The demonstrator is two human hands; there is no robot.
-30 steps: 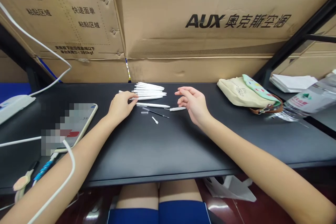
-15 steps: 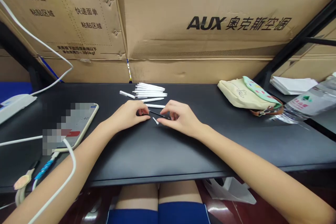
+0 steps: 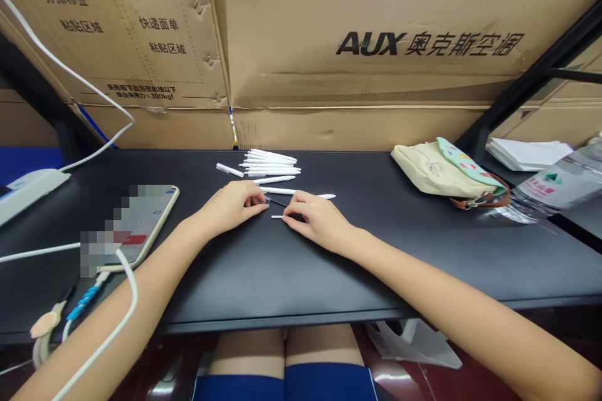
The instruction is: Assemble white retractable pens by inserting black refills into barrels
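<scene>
My left hand rests on the black desk with its fingertips pinched on the left end of a thin dark pen refill. My right hand is curled, its fingertips closed on the refill's right end. A small white pen piece lies just below the refill, beside my right fingertips. A white pen barrel and a white tip piece lie right behind my hands. Further back sits a pile of white pens, with one loose white piece to its left.
A phone with a white cable lies at the left, beyond it a white device. A beige pouch, a water bottle and folded papers sit at the right. Cardboard boxes wall the back.
Both hands came back from the pen pile towards me and met over the thin refill. The small white piece now lies flat beside my right fingers.
</scene>
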